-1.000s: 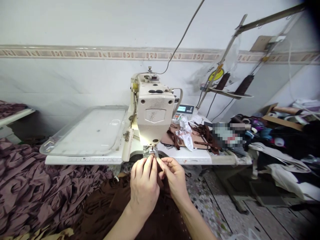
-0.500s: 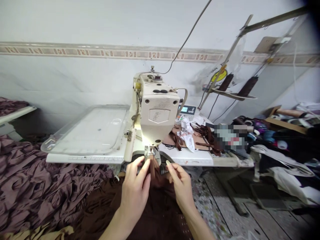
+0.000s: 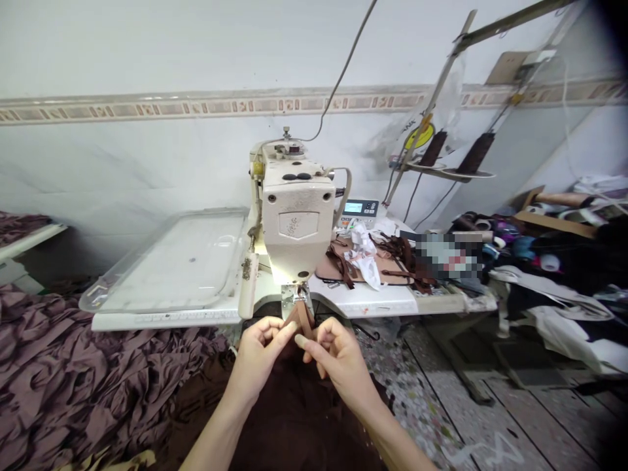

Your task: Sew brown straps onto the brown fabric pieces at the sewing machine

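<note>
A cream sewing machine (image 3: 298, 216) stands in the middle, its lamp lit near the needle. A brown fabric strip (image 3: 305, 316) runs from under the presser foot toward me. My left hand (image 3: 265, 347) pinches the brown fabric just below the foot, thumb against curled fingers. Close beside it on the right, my right hand (image 3: 336, 353) is closed at the strip's edge, thumb and fingers together on the fabric. Dark brown cloth (image 3: 289, 412) hangs below both hands over my lap.
A clear plastic lid (image 3: 176, 261) lies on the table's left. Scraps (image 3: 363, 255) and a control panel (image 3: 360, 208) are right of the machine. A thread stand holds dark cones (image 3: 475, 154). Mauve fabric (image 3: 88, 379) is heaped at left.
My right hand has moved left and inward, close to my left hand, and has closed at the strip. The strip now shows more clearly below the foot. The view has shifted slightly.
</note>
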### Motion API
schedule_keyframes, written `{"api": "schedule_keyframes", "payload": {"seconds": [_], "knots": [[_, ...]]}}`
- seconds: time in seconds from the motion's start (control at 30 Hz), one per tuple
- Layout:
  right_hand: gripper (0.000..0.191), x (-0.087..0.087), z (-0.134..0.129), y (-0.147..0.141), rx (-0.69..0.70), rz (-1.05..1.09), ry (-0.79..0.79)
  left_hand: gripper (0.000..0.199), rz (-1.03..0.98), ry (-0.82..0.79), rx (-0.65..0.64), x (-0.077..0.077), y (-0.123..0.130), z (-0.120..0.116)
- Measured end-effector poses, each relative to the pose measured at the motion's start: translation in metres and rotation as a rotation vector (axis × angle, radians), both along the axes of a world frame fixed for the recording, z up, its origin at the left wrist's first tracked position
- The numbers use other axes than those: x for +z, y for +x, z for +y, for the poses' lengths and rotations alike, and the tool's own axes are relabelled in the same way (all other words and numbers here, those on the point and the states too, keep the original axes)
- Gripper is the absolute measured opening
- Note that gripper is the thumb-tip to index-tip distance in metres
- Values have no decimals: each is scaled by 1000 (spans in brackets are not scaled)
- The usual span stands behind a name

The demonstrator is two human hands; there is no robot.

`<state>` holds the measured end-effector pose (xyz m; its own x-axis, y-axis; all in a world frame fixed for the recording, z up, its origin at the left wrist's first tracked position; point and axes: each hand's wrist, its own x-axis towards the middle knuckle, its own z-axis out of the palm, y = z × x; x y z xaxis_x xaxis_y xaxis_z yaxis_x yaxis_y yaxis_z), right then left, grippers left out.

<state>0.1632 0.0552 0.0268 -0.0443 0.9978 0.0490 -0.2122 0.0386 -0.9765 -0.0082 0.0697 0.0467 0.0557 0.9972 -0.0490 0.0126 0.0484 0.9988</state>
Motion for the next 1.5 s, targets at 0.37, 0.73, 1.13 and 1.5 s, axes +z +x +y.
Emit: {"api": "schedule_keyframes", "payload": {"seconds": [0.37,0.73,1.13,1.5], "knots": [[15,42,14,52,-110,-361,289,57,228,111,-208,7,2,-48],[24,19,74,31,-96,-348,199,36,284,142,-129,9,4,-20],[12,23,115,33,-92,-569,393,56,960,973,25,-10,9,-25],[16,22,146,29,-68,-572,367,49,949,854,84,-9,19,-16]]}}
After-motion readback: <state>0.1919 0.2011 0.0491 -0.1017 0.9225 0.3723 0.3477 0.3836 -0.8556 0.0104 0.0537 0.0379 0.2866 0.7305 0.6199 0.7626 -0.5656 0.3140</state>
